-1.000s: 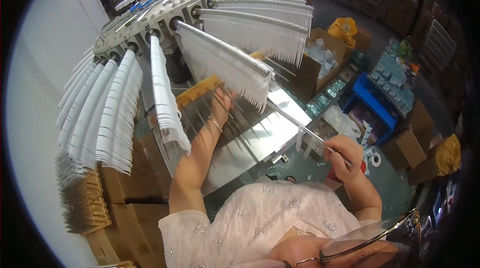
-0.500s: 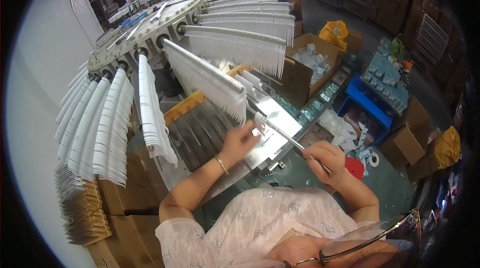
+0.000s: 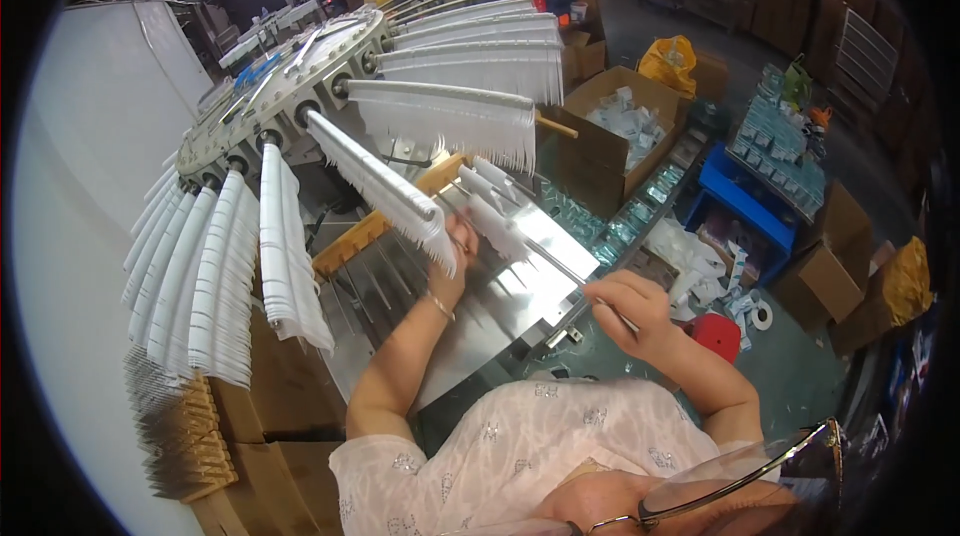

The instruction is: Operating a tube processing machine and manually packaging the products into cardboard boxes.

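My right hand is closed around the near end of a thin metal rod. Thin white sheets hang bunched on the rod's far half, over a shiny metal tabletop. My left hand is at the outer end of a loaded arm of the round machine, its fingers curled and partly hidden by the hanging white strips. What those fingers hold, if anything, does not show. Behind it, the round machine carries several arms of white pieces, fanned outward.
A wooden notched rack with metal rods crosses the table. Right of it stand an open cardboard box of small packets, a blue crate and a red round stool. A spiky wooden rack is at lower left.
My left hand has moved up and away, from beside the rod to the machine's hanging strips. White sheets now show along the rod. My right hand shifted slightly left, and the view tilted a little.
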A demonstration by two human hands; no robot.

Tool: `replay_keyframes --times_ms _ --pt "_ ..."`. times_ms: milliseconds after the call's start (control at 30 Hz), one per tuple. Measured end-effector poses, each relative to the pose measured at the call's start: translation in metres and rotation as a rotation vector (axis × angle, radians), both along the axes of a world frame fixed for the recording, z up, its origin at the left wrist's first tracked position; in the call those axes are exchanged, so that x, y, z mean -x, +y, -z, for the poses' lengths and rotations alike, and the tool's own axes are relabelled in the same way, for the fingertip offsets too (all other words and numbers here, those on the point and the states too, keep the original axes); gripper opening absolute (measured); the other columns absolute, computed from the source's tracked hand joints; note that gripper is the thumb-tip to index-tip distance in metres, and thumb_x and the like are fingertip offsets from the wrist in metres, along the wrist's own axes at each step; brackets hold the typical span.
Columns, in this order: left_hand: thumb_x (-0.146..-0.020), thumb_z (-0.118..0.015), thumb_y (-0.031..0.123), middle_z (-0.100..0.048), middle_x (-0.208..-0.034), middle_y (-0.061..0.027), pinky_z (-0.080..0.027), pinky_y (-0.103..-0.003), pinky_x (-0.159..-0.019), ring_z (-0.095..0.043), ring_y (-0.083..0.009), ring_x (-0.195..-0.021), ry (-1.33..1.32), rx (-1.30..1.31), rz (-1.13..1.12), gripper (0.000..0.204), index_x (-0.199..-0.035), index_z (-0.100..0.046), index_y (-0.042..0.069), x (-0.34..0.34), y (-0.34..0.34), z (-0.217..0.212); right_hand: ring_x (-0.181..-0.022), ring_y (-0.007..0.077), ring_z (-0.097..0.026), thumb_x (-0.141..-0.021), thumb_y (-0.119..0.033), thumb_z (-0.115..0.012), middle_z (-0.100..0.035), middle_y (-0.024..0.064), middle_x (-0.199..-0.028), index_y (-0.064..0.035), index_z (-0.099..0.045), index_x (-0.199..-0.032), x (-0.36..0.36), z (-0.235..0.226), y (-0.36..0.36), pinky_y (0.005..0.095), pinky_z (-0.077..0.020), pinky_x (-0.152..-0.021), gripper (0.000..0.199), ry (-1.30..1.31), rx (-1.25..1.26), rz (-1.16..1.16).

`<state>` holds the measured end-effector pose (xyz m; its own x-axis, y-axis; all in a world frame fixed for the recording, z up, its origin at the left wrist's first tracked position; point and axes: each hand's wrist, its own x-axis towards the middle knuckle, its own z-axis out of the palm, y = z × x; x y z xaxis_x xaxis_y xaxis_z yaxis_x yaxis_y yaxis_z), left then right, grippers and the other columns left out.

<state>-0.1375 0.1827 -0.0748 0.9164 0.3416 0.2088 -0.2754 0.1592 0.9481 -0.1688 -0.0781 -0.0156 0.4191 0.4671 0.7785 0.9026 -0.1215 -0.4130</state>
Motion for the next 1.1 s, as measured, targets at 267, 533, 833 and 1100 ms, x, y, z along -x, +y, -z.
replay_keyframes --times_ms 267,533,833,1100 --pt "-0.089 -0.042 0.028 -0.047 -0.059 0.0003 -0.028 -0.017 -0.039 -0.037 -0.0042 -0.043 0.085 0.202 -0.041 0.03 -0.11 -0.046 0.007 -0.023 0.022 0.008 -0.056 0.0229 -0.055 -0.066 0.002 -0.056 -0.056 0.0118 -0.068 0.0033 -0.058 -0.083 0.022 0.008 -0.05 0.0287 -0.0442 -0.05 0.018 -0.042 -0.011 0.031" --pt "-0.088 -0.043 0.022 -0.048 -0.057 -0.0008 -0.034 -0.018 -0.037 -0.042 -0.0078 -0.042 0.059 0.356 -0.021 0.014 -0.085 -0.051 0.011 -0.067 0.031 0.023 -0.06 0.0211 -0.055 -0.07 0.006 -0.052 -0.056 0.0115 -0.071 0.002 -0.058 -0.084 -0.001 -0.01 -0.009 0.0265 -0.043 -0.053 0.016 0.068 -0.034 0.032" --pt "-0.087 -0.042 0.018 -0.045 -0.057 0.002 -0.025 -0.017 -0.039 -0.033 -0.0026 -0.042 0.025 -0.175 0.111 0.026 -0.106 -0.05 0.002 -0.003 -0.029 0.0 -0.059 0.0189 -0.056 -0.069 0.005 -0.054 -0.057 0.0112 -0.071 0.0012 -0.059 -0.082 0.011 0.029 -0.045 0.0254 -0.0436 -0.052 0.015 0.151 -0.115 0.035" --pt "-0.076 -0.044 0.005 -0.048 -0.089 -0.0244 -0.042 -0.04 -0.072 -0.05 -0.0392 -0.082 -0.184 -1.135 -0.398 0.054 -0.126 -0.025 -0.007 -0.048 -0.01 0.022 -0.059 0.0156 -0.054 -0.073 0.004 -0.05 -0.056 0.0093 -0.068 0.0023 -0.059 -0.081 -0.001 0.002 -0.033 0.0242 -0.0421 -0.052 0.012 0.171 -0.1 0.129"
